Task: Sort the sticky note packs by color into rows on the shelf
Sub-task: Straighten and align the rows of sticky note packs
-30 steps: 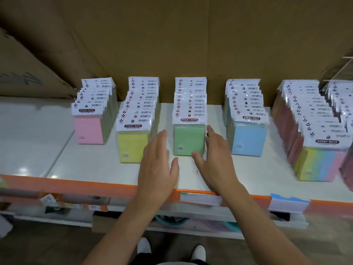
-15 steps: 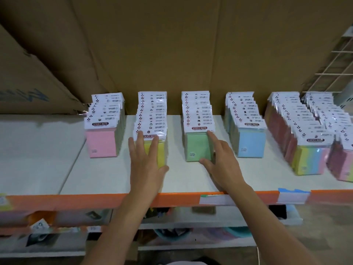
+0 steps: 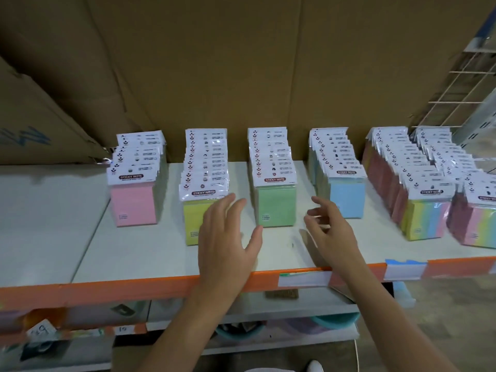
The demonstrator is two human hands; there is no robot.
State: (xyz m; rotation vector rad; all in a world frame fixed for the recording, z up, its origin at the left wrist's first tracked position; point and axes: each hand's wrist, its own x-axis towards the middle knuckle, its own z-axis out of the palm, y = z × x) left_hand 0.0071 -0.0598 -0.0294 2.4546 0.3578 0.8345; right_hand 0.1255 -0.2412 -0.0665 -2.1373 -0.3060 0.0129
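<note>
Left hand (image 3: 225, 245); right hand (image 3: 330, 237) — over shelf (image 3: 134, 253)

Left hand (image 3: 228, 237), centre frame: palm down, fingers straight and slightly spread, thumb splayed to the right. Right hand (image 3: 331, 232), just right of centre: fingers loosely curled, apparently holding nothing, though motion-blurred. Left forearm (image 3: 185, 326) and right forearm (image 3: 397, 320), both bare, enter from the lower edge.

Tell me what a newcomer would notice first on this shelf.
Four tidy colour rows stand on the white shelf: pink row, yellow row, green row and blue row, left to right, with rainbow packs crowded far right. The left hand is open before the yellow row; the right hand, loosely curled and empty, hangs between green and blue.
</note>
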